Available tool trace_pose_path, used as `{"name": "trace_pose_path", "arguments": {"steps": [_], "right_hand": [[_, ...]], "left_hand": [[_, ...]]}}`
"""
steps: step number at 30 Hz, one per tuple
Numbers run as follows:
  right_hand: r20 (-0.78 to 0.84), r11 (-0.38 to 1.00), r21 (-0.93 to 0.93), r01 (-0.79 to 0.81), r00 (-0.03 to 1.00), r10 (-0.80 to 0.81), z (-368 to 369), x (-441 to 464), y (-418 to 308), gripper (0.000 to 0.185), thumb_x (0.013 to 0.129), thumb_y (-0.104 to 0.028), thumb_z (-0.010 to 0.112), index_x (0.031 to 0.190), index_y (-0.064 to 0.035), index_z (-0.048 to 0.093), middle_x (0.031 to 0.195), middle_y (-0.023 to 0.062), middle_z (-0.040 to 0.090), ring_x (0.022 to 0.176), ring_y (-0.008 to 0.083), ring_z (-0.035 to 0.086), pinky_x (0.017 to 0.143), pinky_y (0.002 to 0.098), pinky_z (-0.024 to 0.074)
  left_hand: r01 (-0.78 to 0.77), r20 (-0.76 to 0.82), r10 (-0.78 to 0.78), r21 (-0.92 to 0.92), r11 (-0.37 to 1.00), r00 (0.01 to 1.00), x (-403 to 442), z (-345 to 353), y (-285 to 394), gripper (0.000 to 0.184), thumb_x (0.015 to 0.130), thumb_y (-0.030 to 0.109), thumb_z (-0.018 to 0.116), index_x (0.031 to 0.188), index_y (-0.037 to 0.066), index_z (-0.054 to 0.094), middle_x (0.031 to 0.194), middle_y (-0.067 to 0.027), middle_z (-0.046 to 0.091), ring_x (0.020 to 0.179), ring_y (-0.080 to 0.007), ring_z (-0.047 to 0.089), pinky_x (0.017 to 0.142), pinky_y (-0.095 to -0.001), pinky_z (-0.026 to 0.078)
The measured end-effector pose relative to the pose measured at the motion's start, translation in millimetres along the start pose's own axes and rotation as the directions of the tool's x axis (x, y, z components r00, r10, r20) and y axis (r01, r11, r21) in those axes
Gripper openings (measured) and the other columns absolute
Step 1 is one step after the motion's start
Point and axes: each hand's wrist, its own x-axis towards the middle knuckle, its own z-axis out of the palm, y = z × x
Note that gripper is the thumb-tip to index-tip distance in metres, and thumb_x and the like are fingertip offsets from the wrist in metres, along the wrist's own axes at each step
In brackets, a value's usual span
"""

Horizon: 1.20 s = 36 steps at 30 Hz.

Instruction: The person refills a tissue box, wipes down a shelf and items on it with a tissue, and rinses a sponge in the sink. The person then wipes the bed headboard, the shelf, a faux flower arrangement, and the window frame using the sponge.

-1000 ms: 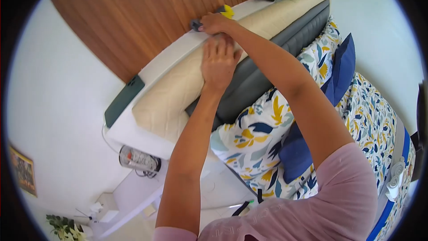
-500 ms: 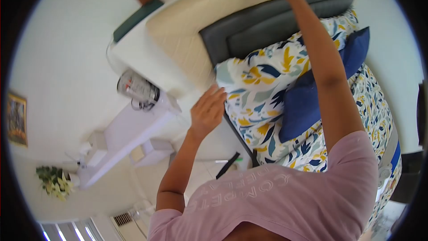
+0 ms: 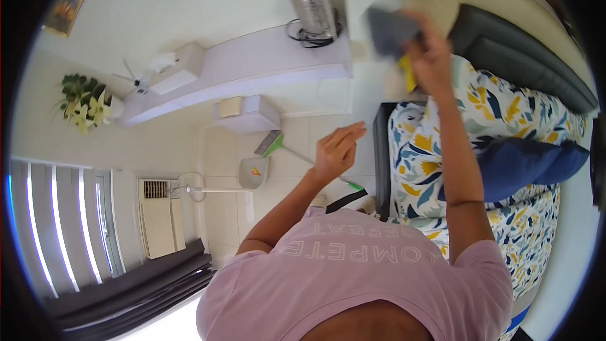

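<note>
My right hand (image 3: 430,53) is raised near the headboard's left end, fingers closed around a grey cloth (image 3: 390,30). The cloth is smeared by motion, and a yellow strip (image 3: 407,74) shows below it by the palm. My left hand (image 3: 339,149) hangs over the floor beside the bed, holding nothing, its fingers stretched out. Nearest to it on the right is the dark bed frame (image 3: 382,151). Patterned pillows (image 3: 492,98) and a blue pillow (image 3: 514,167) lie on the bed, to the right of my right forearm.
A pale shelf (image 3: 240,63) carries a clear cylindrical appliance (image 3: 314,12) with a cord, a tissue box (image 3: 178,68) and a potted plant (image 3: 85,104). On the floor are a green-and-grey broom (image 3: 273,143) and a long-handled dustpan (image 3: 254,173). The dark headboard (image 3: 517,50) stands at upper right.
My view has turned left, bringing the floor, broom and window into sight. My right hand has moved off the ledge above the headboard with the cloth. My left hand stays stretched out.
</note>
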Motion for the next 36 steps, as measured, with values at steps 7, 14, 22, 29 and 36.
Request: {"name": "trace_pose_path", "arguments": {"steps": [7,14,22,29,36], "right_hand": [[0.311,0.957,-0.255,0.141,0.949,-0.057,240.6,6.4,98.1,0.031,0.083,-0.007,0.054,0.113,-0.0132,0.057,0.114,0.0094,0.051,0.099,0.0274,0.05,0.086,0.0333,0.0408],[0.195,0.569,-0.787,0.24,0.971,-0.141,411.8,56.9,221.4,0.029,0.083,-0.019,0.053,0.112,-0.0174,0.059,0.117,0.0104,0.053,0.11,0.0324,0.044,0.093,0.0436,0.0351],[0.364,0.808,-0.478,0.344,0.915,-0.173,497.5,11.9,161.4,0.021,0.082,-0.018,0.059,0.101,-0.0124,0.062,0.108,0.0064,0.056,0.103,0.0288,0.049,0.09,0.041,0.0387],[0.013,0.543,-0.825,0.158,0.965,-0.261,361.9,-28.6,171.6,0.03,0.071,-0.006,0.061,0.1,-0.0123,0.062,0.103,0.0089,0.058,0.097,0.0284,0.052,0.082,0.0394,0.0408],[0.134,0.498,-0.843,0.203,0.976,-0.171,431.6,-14.1,161.4,0.024,0.072,-0.018,0.065,0.096,-0.0166,0.064,0.094,0.0085,0.054,0.088,0.0285,0.05,0.074,0.0408,0.0393]], "left_hand": [[0.042,-0.081,-0.041,0.011,0.999,0.996,-50.6,-90.3,-50.8,0.031,0.065,-0.012,0.053,0.091,0.002,0.063,0.101,-0.0096,0.063,0.072,-0.0217,0.063,0.059,-0.0292,0.051],[0.289,-0.118,-0.284,0.031,0.957,0.952,-119.4,-245.3,-142.8,0.032,0.066,-0.012,0.054,0.093,0.001,0.063,0.102,-0.0108,0.064,0.074,-0.0226,0.064,0.061,-0.0285,0.051],[0.444,-0.162,-0.432,0.04,0.895,0.887,-161.5,-322.6,-189.9,0.031,0.072,-0.012,0.051,0.096,0.001,0.063,0.1,-0.0117,0.064,0.084,-0.025,0.064,0.065,-0.0297,0.051],[0.363,-0.053,-0.362,0.0,0.932,0.931,-166.6,-327.6,-201.8,0.029,0.073,-0.012,0.051,0.095,0.001,0.064,0.1,-0.0109,0.064,0.082,-0.023,0.065,0.065,-0.0281,0.051],[0.342,-0.125,-0.334,0.043,0.939,0.934,-176.5,-349.2,-222.9,0.029,0.073,-0.011,0.053,0.094,0.005,0.064,0.099,-0.0074,0.065,0.073,-0.0187,0.065,0.052,-0.0259,0.048]]}}
